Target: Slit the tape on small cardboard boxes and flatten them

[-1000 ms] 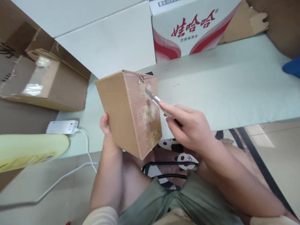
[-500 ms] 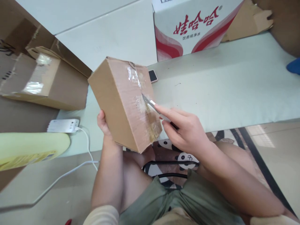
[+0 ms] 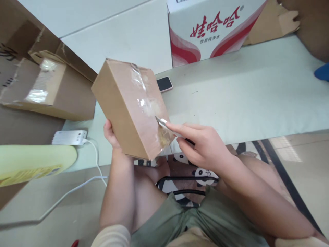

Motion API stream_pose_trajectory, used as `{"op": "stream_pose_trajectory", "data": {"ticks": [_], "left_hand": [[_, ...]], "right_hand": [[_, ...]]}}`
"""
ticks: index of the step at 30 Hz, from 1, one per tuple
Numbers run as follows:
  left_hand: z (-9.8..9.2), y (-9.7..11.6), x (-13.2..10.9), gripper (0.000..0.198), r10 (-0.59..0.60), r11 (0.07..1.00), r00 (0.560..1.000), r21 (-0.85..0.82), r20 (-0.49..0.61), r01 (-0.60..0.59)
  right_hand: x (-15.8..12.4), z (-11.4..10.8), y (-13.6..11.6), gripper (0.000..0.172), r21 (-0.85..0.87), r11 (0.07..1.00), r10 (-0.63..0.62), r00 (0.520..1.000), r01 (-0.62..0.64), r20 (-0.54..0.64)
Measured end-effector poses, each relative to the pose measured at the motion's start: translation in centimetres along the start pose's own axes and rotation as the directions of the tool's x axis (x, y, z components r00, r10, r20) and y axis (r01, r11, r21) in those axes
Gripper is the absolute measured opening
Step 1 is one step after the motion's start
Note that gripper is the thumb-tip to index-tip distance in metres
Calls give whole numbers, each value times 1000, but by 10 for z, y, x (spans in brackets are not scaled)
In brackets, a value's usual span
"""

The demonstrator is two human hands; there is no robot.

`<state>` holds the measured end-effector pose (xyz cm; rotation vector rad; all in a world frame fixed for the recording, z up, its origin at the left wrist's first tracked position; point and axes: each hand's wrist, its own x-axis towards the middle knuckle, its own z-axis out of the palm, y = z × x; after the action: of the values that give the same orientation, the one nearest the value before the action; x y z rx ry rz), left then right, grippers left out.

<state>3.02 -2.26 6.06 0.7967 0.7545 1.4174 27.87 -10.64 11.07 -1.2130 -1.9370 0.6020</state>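
Observation:
A brown cardboard box [image 3: 120,106] is held tilted above the pale green tabletop, its taped side turned up towards me. My left hand [image 3: 111,134] grips it from the lower left, with the thumb on the near side and the other fingers hidden beneath. Clear tape [image 3: 139,79] runs along the seam, wrinkled and shiny. In my right hand [image 3: 203,144] is a utility knife [image 3: 171,126], closed in the fingers with the index finger stretched along it. The blade's tip touches the seam near the middle of the taped side.
Behind the box lies a phone [image 3: 164,84]. A white power bank [image 3: 69,137] with a cable sits at the left, near a yellow-green rounded object [image 3: 38,159]. Larger cartons [image 3: 69,92] stand at the left; a white and red carton [image 3: 208,34] stands at the back.
The box has shifted left and slightly up, showing more of the phone. The knife tip is now lower along the seam, nearer me.

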Motion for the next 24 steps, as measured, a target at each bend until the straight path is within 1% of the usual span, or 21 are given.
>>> {"op": "stream_pose_trajectory", "data": {"ticks": [4,9,13,15,17,21,24], "left_hand": [[-4,2,5,54,29,999,999,-31,-36,-30],[-12,3,9,57,41,999,998,-16,-37,-42],[-18,3,12,53,103,995,994,-8,-36,-103],[-19,3,13,50,145,989,988,24,-52,-144],[-18,4,14,47,174,984,984,45,-44,-172],[-17,3,17,44,219,974,974,-40,-55,-221],[-19,3,19,44,242,967,967,-58,-84,-247]], "right_hand": [[-2,0,0,49,6,1000,-18,999,18,50],[-3,-1,1,50,24,1000,-13,999,12,44],[-2,-3,0,49,32,999,-35,998,33,55],[-2,-5,0,50,23,999,-33,996,32,78],[-2,-7,-1,51,20,999,-30,994,28,101],[-2,-14,-1,52,52,998,-27,993,21,118],[-2,-21,4,50,91,996,-21,996,13,84]]}}
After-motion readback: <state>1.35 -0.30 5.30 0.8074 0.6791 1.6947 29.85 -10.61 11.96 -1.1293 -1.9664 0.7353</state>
